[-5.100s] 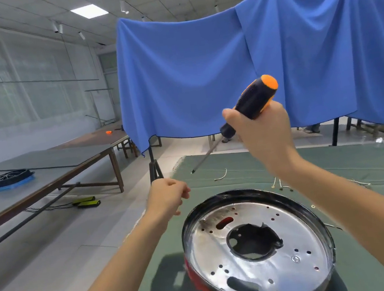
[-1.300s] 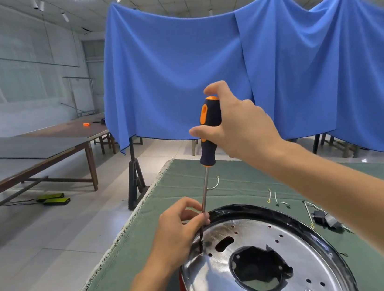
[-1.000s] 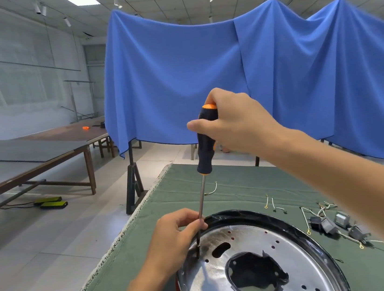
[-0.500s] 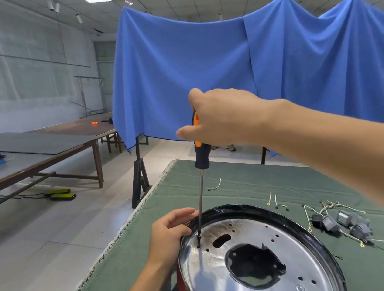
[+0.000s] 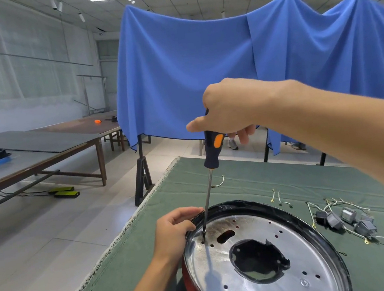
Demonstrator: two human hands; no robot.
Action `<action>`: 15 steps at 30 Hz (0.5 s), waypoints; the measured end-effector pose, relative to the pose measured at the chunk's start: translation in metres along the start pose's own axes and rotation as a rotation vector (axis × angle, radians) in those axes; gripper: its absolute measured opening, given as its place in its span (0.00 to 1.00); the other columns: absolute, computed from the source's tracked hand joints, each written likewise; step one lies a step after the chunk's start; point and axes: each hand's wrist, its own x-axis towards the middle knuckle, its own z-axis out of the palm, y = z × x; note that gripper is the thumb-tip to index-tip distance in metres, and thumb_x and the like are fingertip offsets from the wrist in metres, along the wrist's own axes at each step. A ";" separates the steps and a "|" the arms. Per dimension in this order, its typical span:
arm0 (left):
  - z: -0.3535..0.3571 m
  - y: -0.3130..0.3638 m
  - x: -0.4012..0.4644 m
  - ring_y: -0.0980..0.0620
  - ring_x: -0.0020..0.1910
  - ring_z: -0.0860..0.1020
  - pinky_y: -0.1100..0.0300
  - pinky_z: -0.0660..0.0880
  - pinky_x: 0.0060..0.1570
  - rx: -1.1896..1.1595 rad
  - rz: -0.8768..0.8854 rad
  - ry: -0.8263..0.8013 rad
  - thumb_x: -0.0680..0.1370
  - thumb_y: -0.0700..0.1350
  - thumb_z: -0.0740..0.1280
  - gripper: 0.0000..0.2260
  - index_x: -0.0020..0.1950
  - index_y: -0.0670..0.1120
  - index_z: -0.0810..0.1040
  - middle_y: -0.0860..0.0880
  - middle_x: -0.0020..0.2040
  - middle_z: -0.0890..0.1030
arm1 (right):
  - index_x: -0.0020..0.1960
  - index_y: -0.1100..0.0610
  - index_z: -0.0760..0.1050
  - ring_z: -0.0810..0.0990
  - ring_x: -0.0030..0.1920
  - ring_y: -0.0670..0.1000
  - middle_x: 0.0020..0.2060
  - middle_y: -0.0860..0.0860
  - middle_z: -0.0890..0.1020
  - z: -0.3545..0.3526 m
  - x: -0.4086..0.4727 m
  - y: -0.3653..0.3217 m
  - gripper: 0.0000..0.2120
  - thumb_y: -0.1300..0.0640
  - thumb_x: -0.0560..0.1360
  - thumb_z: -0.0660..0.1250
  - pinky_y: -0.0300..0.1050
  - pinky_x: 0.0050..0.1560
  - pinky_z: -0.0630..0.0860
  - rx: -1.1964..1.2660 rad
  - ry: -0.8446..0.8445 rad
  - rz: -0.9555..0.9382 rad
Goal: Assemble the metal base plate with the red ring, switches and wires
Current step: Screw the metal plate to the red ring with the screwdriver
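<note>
Right hand (image 5: 230, 108) lower on screwdriver (image 5: 211, 179), tip at metal base plate (image 5: 261, 253).

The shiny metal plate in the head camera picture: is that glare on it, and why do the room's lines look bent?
Head view: ceiling lights glare off the metal base plate; the screwdriver casts a dark streak on it; the wide-angle lens bends straight lines near the edges.
</note>
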 end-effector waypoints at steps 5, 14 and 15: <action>-0.001 -0.002 0.001 0.52 0.40 0.83 0.63 0.79 0.40 0.005 0.002 -0.005 0.69 0.23 0.59 0.19 0.41 0.42 0.84 0.47 0.41 0.86 | 0.40 0.60 0.73 0.80 0.22 0.51 0.26 0.53 0.83 -0.002 -0.002 0.004 0.13 0.51 0.76 0.63 0.37 0.24 0.72 0.114 -0.121 0.057; -0.001 -0.001 0.001 0.51 0.41 0.84 0.64 0.79 0.39 0.009 0.008 -0.012 0.69 0.23 0.59 0.18 0.43 0.39 0.83 0.45 0.41 0.86 | 0.36 0.59 0.71 0.75 0.18 0.52 0.22 0.52 0.78 -0.002 -0.007 0.005 0.16 0.51 0.78 0.61 0.36 0.22 0.67 0.048 -0.056 0.087; -0.001 -0.002 0.001 0.50 0.42 0.84 0.63 0.80 0.39 0.005 0.009 -0.011 0.69 0.23 0.59 0.18 0.43 0.39 0.83 0.45 0.42 0.86 | 0.34 0.59 0.68 0.72 0.16 0.52 0.22 0.52 0.75 0.000 -0.006 0.005 0.18 0.50 0.79 0.59 0.37 0.24 0.64 -0.042 0.029 0.097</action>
